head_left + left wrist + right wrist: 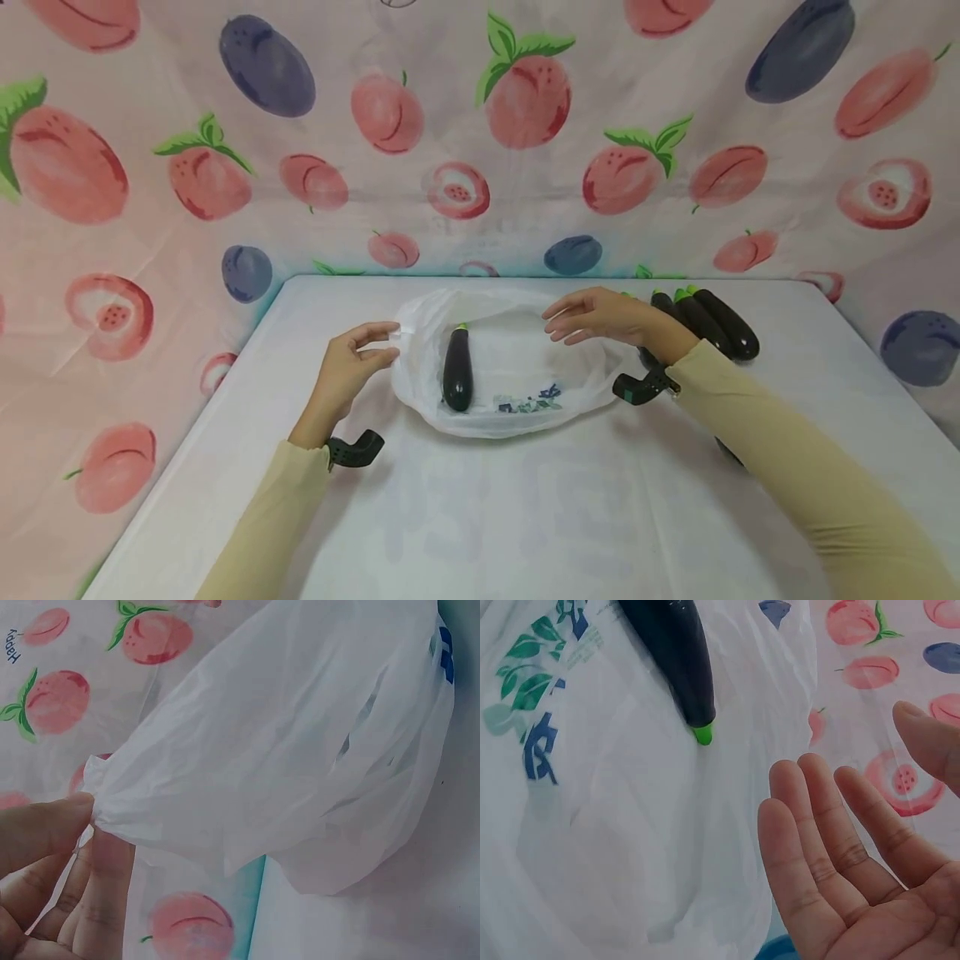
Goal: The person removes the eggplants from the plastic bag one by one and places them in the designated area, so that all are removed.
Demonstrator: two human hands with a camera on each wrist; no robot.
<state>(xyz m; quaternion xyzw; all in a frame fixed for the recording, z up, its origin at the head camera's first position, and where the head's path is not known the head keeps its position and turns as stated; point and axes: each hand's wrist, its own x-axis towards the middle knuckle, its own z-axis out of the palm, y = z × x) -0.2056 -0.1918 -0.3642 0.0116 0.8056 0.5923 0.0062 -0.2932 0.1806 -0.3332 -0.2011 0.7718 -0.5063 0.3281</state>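
A white plastic bag (510, 425) lies with its mouth spread on the table, green and blue print showing inside. One dark eggplant (458, 371) with a bright green stem end rests in the bag's left part. My left hand (347, 367) pinches the bag's left edge between thumb and fingers; in the left wrist view the plastic (225, 750) is drawn taut from that pinch. Over the bag's right side hovers my right hand (600, 315), fingers extended and apart, holding nothing. The right wrist view shows its palm and loose fingers (810, 855) beside the bag.
Several more dark eggplants (720, 325) lie together at the table's back right, partly behind my right wrist. Another dark thing (729, 452) is mostly hidden under the right sleeve. A peach-print cloth (450, 108) hangs behind the white table (480, 517).
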